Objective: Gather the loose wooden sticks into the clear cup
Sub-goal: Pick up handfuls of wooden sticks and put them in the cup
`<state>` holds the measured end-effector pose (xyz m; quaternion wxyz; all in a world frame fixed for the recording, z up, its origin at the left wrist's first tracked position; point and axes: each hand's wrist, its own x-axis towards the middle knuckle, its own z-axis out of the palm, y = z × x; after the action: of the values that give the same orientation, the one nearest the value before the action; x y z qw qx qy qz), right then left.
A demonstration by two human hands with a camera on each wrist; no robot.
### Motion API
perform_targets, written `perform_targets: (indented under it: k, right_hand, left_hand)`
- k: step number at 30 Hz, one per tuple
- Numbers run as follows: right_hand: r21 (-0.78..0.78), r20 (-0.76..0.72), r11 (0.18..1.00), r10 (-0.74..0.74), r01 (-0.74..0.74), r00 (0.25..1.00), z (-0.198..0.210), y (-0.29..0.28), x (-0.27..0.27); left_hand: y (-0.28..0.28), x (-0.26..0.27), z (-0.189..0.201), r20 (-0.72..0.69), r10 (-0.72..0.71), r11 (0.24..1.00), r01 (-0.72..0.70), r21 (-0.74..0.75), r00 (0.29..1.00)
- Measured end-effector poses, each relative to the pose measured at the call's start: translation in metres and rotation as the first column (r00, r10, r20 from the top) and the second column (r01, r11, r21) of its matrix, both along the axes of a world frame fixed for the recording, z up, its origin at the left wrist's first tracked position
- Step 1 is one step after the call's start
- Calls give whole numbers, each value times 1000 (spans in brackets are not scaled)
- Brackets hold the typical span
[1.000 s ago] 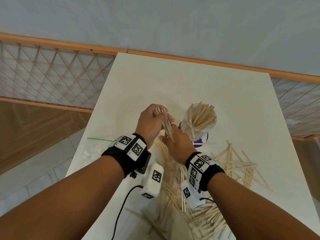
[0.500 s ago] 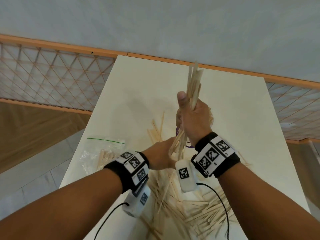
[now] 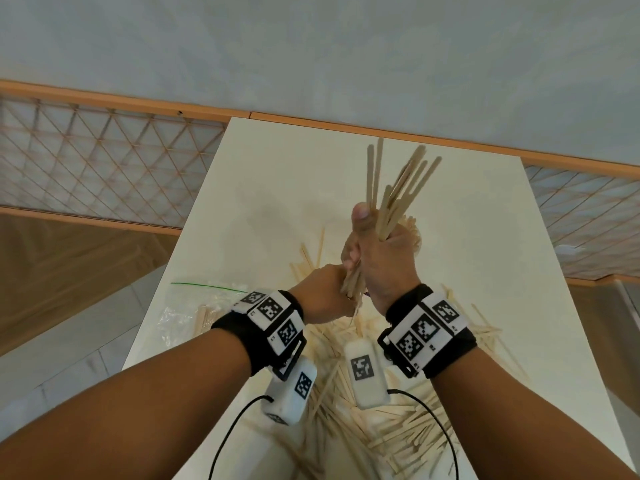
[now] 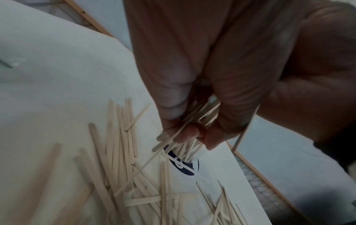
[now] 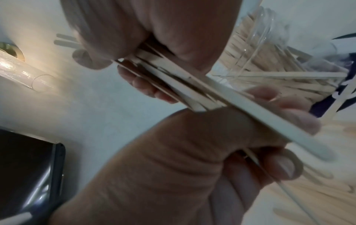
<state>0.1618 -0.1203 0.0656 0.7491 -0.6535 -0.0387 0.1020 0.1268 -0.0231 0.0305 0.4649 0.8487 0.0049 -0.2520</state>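
Soft, even daylight filled the head view, with a faint shadow on the table (image 3: 277,188) far left of the hands. Its edges bowed. Both wrist views were dim, bluish, motion-blurred — a warm glare glowed at far left.

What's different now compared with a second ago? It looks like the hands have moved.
The right hand has taken the bundle of sticks and lifted it upright in front of the cup. A second ago the left hand held it beside the cup; that hand has dropped lower and now touches the bundle's bottom ends. The cup, the loose sticks and the plastic bag on the table lie as before.
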Motion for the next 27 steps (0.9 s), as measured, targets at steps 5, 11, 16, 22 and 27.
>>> perform_targets:
  k: [5, 11, 16, 22, 27]
  right_hand:
    - [102, -32, 993, 69, -65, 997, -1, 0, 4]
    - [17, -27, 1000, 8, -8, 1000, 7, -2, 7]
    - [89, 22, 996, 22, -24, 1000, 19, -3, 9]
    - [-69, 110, 994, 88, -81, 990, 7, -6, 0]
    - [-88, 115, 992, 105, -95, 988, -2, -3, -1]
  left_hand:
    - [1, -4, 8, -178, 135, 959, -174, -224, 975]
    - [-1, -1, 12, -164, 66, 961, -107, -256, 984]
    - [1, -7, -8, -167, 72, 963, -112, -244, 983]
    - [-8, -6, 4, -58, 64, 925, -82, -371, 996]
    - [-9, -5, 13, -39, 165, 903, -167, -396, 985]
